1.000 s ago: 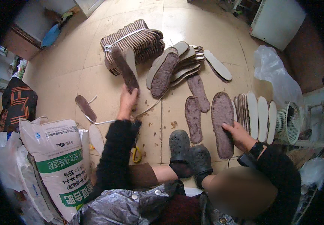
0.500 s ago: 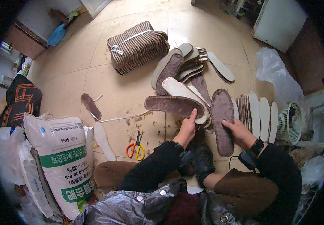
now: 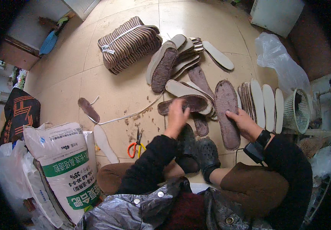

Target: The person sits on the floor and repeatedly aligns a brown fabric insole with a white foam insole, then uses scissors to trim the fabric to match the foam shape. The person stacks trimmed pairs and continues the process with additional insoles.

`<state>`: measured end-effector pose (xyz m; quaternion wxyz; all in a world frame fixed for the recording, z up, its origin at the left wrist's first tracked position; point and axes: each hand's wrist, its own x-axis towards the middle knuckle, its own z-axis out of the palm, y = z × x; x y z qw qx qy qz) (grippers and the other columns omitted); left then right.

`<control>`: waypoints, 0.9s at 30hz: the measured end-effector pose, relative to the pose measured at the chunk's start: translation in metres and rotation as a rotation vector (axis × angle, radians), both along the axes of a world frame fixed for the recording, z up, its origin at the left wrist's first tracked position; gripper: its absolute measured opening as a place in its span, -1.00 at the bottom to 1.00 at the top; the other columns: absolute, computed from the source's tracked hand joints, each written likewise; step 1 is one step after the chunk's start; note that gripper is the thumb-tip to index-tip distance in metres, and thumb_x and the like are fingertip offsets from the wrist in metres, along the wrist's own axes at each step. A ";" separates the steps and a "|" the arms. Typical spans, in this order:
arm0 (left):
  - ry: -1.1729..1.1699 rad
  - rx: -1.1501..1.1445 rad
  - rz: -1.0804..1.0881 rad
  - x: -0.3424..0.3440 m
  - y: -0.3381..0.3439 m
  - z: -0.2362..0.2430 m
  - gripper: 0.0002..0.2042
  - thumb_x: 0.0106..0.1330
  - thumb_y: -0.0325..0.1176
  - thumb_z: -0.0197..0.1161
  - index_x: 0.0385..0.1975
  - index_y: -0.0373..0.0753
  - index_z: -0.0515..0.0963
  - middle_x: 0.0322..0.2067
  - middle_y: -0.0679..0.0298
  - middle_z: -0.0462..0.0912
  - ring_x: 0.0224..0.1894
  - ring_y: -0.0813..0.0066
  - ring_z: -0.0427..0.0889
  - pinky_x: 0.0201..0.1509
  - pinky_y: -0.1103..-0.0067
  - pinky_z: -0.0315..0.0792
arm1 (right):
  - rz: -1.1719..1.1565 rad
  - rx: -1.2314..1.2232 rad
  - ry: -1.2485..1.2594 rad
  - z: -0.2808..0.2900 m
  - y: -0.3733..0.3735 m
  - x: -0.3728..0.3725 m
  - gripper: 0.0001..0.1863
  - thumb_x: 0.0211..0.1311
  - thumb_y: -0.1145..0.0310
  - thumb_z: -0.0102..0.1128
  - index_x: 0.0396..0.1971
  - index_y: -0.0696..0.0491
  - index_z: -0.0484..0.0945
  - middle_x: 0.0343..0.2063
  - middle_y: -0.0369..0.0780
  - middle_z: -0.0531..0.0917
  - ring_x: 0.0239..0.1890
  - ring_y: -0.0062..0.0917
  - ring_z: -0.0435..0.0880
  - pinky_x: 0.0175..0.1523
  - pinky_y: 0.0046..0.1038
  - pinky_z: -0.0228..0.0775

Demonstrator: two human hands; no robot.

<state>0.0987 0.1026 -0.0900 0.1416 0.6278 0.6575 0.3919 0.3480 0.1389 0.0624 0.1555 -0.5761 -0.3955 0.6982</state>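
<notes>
My right hand [image 3: 242, 122] grips a long brown fleece insole [image 3: 226, 96] by its edge, holding it upright. My left hand [image 3: 179, 113], blurred, is at a brown insole [image 3: 194, 103] that lies across a loose pile of white-backed ones [image 3: 175, 86]; whether its fingers grip is unclear. Beyond them lies a larger heap of insoles [image 3: 163, 69]. A striped bundle [image 3: 129, 46] tied with white cord sits farther back. Right of my right hand, a row of insoles [image 3: 267, 107] stands on edge.
Scissors [image 3: 133, 149], a white insole [image 3: 106, 143] and a small brown piece [image 3: 88, 111] with cord lie left. Large sacks [image 3: 56, 145] and a dark patterned bag [image 3: 21, 111] line the left; a plastic bag [image 3: 272, 61] and white basket [image 3: 294, 113] the right. My clogs [image 3: 205, 155] are below my hands.
My left hand brought insoles from beside the bundle down and rightward onto the floor near the right-hand one, then shifted left and up on them. My right hand still holds its insole.
</notes>
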 end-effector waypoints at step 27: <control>-1.268 -0.119 -0.050 -0.020 -0.116 0.164 -0.74 0.40 -0.40 -0.05 0.03 -0.35 0.33 -0.13 0.24 0.52 -0.14 0.56 0.49 -0.03 0.60 0.39 | 0.139 0.355 0.335 0.064 -0.013 -0.090 -0.51 0.26 0.46 0.05 0.17 0.12 0.16 -0.03 -0.18 0.48 -0.03 -0.50 0.48 0.08 -0.43 0.35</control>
